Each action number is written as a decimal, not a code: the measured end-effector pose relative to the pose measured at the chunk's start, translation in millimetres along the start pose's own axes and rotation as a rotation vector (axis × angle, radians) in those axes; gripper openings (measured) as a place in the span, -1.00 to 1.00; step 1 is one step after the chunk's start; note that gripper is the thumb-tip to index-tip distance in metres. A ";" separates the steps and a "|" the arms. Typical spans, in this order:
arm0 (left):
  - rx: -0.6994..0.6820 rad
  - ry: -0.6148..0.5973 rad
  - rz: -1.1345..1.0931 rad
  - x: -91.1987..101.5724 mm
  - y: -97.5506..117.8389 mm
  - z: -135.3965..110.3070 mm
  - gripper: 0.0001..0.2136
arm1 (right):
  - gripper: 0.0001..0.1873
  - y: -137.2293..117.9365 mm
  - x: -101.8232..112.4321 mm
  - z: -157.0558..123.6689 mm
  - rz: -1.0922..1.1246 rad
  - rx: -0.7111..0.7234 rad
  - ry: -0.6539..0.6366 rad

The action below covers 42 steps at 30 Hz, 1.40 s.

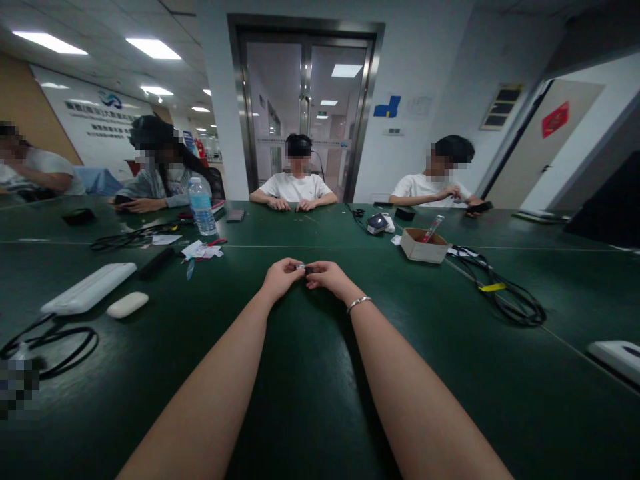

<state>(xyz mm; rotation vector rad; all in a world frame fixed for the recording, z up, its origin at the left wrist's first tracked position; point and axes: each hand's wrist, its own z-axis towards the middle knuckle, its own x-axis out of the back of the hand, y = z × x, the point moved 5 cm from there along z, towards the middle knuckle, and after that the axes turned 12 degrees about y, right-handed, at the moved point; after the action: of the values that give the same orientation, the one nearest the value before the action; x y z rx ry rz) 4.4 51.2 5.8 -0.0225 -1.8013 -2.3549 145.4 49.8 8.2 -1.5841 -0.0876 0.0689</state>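
Observation:
My left hand [280, 276] and my right hand [332, 277] meet over the middle of the green table [300, 373]. Between their fingertips is a small silver-and-black piece [303, 268], mostly covered by the fingers and too small to name. Its silver end is at my left fingers, its dark end at my right thumb and fingers. Both hands are closed in a pinch. A silver bracelet [359, 304] circles my right wrist.
To the left lie a white power bank [90, 288], a white oval case [128, 305] and scraps of paper [201, 250] near a water bottle [202, 208]. Rightward are an open box [424, 248] and coiled black cable [515, 303]. Several people sit around the table's far side.

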 end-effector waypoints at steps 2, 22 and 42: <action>0.043 -0.018 -0.062 -0.6 1.8 -1.5 -0.72 | -0.76 0.5 4.5 0.8 0.059 -0.015 0.017; 0.034 0.001 0.067 -1.7 6.1 -5.1 -0.84 | -0.87 1.0 17.7 -2.4 0.344 -0.065 0.094; 0.052 0.002 0.265 3.9 5.5 -2.0 -0.48 | -0.77 -9.3 14.4 -14.8 0.358 -0.023 -0.089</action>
<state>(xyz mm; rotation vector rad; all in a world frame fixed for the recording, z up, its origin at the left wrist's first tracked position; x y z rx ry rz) 1.6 47.3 11.0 -0.2371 -1.7368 -2.1235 161.1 36.7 17.9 -1.6048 0.1274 0.4191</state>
